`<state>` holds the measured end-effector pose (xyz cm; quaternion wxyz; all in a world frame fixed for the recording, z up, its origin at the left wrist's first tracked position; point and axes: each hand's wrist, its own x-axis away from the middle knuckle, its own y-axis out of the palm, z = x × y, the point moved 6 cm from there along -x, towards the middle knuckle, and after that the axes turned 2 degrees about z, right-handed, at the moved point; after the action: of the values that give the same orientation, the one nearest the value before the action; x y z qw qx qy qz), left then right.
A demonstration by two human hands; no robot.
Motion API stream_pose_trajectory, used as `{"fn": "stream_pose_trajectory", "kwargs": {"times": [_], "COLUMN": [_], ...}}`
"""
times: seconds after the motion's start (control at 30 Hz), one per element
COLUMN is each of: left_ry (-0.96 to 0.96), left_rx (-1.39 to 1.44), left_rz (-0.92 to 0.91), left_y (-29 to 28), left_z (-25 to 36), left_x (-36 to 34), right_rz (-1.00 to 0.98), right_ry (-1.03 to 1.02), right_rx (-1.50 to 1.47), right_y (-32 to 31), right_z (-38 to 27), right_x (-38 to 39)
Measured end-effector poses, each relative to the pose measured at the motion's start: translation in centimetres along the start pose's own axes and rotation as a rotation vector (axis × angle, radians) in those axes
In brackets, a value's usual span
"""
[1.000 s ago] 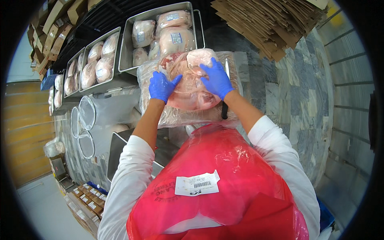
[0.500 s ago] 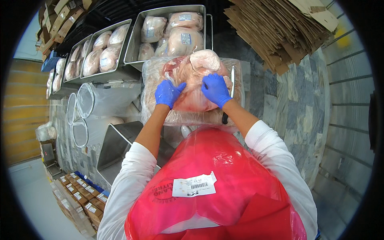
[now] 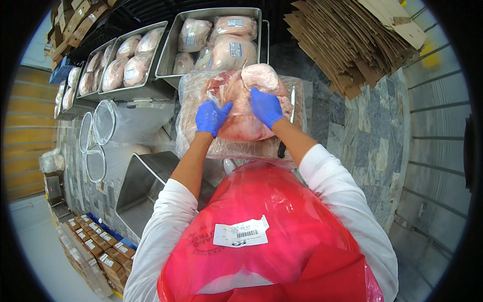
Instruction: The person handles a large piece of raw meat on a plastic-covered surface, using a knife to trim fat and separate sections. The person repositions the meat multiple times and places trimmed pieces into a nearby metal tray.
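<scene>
A large cut of raw meat (image 3: 246, 125), pink with pale fat, lies on a plastic-wrapped block (image 3: 188, 121). My left hand (image 3: 212, 119), in a blue glove, grips the meat's left side, its thumb pointing inward. On the upper right part, just below a rounded pale end, my blue-gloved right hand (image 3: 266, 107) has its fingers bent against the meat. Those fingertips are partly hidden. A knife (image 3: 293, 103) rests along the right side of the block, its blade away from me and its dark handle near my right forearm.
Metal tubs (image 3: 167, 65) of bagged meat stand beyond and to the left. Stacked flat cardboard (image 3: 347, 45) is at the far right. Bag-lined hoops (image 3: 104, 123) and a steel bin (image 3: 146, 186) sit on my left, with labelled boxes (image 3: 103, 246) lower left.
My right hand has shifted slightly up and left on the meat, toward the pale end, and its fingers have unrolled a little. My left hand keeps its place.
</scene>
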<state>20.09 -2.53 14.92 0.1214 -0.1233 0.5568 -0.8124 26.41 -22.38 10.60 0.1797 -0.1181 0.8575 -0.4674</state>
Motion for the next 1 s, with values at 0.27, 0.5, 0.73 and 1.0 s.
{"fn": "stream_pose_trajectory", "kwargs": {"times": [0.27, 0.5, 0.73, 1.0], "left_ry": [0.134, 0.261, 0.176, -0.009], "left_rx": [-0.189, -0.08, -0.05, 0.027], "left_rz": [0.145, 0.031, -0.002, -0.213], "left_y": [-0.9, -0.8, -0.9, 0.6], "left_z": [1.9, 5.4, 5.2, 1.2], "left_x": [0.4, -2.4, -3.4, -2.8], "right_rz": [0.165, 0.611, 0.524, 0.233], "right_ry": [0.06, -0.187, 0.419, 1.014], "right_rx": [-0.262, -0.349, -0.938, -1.797], "right_y": [-7.2, -8.2, -0.5, -1.5], "right_z": [4.2, 0.3, 4.1, 7.2], "right_x": [8.8, 4.3, -0.7, 4.8]}}
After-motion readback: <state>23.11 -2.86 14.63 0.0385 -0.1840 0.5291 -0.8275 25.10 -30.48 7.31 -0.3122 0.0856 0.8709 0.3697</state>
